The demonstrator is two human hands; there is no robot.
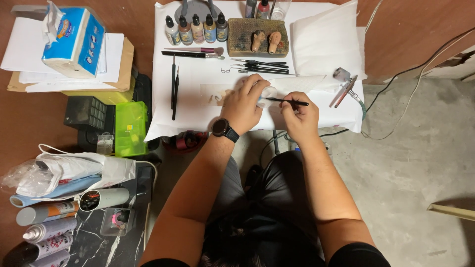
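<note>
Simply thin black brush (pixel 292 102), soft white tissue (pixel 269 92).

Only 1 view here, from a camera on the person's head, looking almost straight down. It takes in their forearms and lap at the bottom edge, the left hand (pixel 243 105) and right hand (pixel 300 116) near the middle, and the white-covered table (pixel 198 106) reaching the top edge. It sits fairly near, with concrete floor (pixel 420 163) showing at right.

Blue-white tissue pack (pixel 73 42) on paper stack (pixel 114 59), far left.
</note>
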